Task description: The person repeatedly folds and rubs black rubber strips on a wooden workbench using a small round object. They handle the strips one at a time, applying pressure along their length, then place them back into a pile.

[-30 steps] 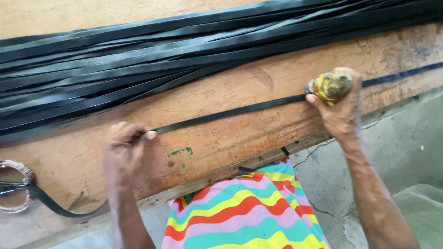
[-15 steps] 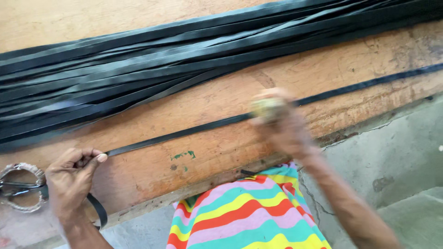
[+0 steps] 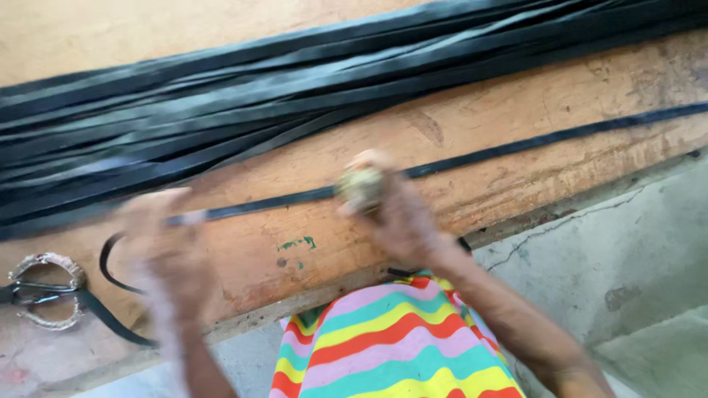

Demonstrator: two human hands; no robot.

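One narrow black strip [image 3: 516, 147] is lying lengthwise across the wooden board [image 3: 516, 81], running from the upper right down toward the left. Both hands are gripping it, set apart along its length: the right hand [image 3: 394, 214] is pressing a small yellowish-green object [image 3: 360, 188] onto the strip near the middle, while the left hand [image 3: 166, 243], blurred, is pinching the strip farther left. Beyond them, a thick bundle of black strips [image 3: 295, 96] is stretching along the board's far side. Scissors with wrapped handles [image 3: 44, 298] are resting at the left edge, and striped multicoloured fabric [image 3: 391, 346] is showing below.
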